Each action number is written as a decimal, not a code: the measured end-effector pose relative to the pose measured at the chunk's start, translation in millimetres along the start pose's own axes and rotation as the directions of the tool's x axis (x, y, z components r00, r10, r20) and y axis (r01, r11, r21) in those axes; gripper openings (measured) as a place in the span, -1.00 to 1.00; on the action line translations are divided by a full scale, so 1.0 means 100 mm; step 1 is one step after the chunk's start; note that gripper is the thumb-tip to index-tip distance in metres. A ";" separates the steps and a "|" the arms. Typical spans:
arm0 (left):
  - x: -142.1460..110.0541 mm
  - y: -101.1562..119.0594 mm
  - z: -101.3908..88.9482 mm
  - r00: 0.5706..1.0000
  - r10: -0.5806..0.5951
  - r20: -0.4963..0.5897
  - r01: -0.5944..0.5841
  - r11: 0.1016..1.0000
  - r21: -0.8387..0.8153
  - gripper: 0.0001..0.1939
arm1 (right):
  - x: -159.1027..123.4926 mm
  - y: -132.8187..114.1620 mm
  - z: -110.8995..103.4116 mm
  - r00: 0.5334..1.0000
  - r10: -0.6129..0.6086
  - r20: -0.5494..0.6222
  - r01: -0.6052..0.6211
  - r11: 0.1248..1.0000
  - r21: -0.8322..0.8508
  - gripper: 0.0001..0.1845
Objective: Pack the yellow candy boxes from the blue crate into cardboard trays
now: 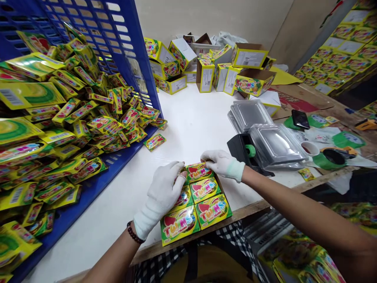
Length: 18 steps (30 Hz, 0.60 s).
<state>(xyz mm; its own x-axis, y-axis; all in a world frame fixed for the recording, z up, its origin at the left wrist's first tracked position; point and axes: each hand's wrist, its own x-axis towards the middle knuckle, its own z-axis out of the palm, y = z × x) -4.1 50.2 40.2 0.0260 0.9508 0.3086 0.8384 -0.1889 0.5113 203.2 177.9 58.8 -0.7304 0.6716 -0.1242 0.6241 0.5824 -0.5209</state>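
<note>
Small yellow-green boxes printed "TWINS" point(213, 211) lie side by side in two columns at the table's near edge, forming a block. My left hand point(163, 192), in a white knit glove, grips the far left part of the block, its thumb and fingers closed on a box there. That box is mostly hidden by the hand. At the far right corner, my gloved right hand point(220, 162) has its fingers bent over the edge of another box point(198, 172). A single loose box point(154, 142) lies apart on the white table, beyond my left hand.
On the left, a blue plastic crate point(126, 161) lies tipped, heaped with loose boxes point(73, 114). Larger display cartons point(206, 74) stand along the back. Right of my hands are clear plastic trays point(277, 143), a black tape dispenser point(240, 147) and a phone point(300, 119).
</note>
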 end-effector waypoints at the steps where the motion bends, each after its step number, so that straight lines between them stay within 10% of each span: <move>1: -0.04 -0.02 0.01 1.000 0.013 0.027 -0.014 0.999 0.033 -0.71 | 0.02 0.02 0.04 1.000 -0.025 -0.003 0.025 1.000 0.002 -0.78; 6: -0.06 0.18 0.01 0.990 0.138 -0.036 -0.135 0.988 0.071 -0.80 | 0.09 0.07 0.02 0.987 -0.161 0.027 0.161 0.987 0.001 -0.76; 12: 0.00 0.71 0.23 0.913 0.213 0.349 -0.283 0.945 0.164 -0.76 | 0.12 0.08 -0.01 0.993 -0.114 0.037 0.117 0.987 -0.110 -0.79; 18: -0.11 0.72 0.36 0.915 0.194 0.354 -0.259 0.955 0.147 -0.79 | 0.05 -0.06 0.02 0.970 -0.167 0.175 0.224 0.894 -0.387 -0.76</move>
<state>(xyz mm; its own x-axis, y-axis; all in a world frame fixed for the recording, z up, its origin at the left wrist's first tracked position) 75.5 34.7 44.7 0.3791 0.9202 0.0976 0.8736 -0.3907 0.2901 195.9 176.8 59.4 -0.8617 0.4740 -0.1810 0.5019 0.8487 -0.1668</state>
